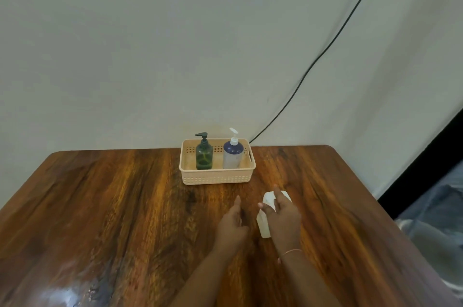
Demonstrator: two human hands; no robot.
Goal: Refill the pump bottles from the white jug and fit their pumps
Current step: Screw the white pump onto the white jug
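Note:
A green pump bottle (204, 156) and a white-and-blue pump bottle (233, 153) stand upright with their pumps on, inside a beige plastic basket (217, 177) at the table's far edge. The white jug (265, 221) stands on the wooden table nearer to me. My right hand (283, 216) rests over the jug's top and right side, fingers spread; whether it grips is unclear. My left hand (231, 225) hovers just left of the jug, fingers apart, holding nothing. Much of the jug is hidden behind my right hand.
The brown wooden table (112, 206) stretches wide to the left and front. A black cable (313, 66) runs down the pale wall behind the basket. The table's right edge drops off beside a dark gap and cloth.

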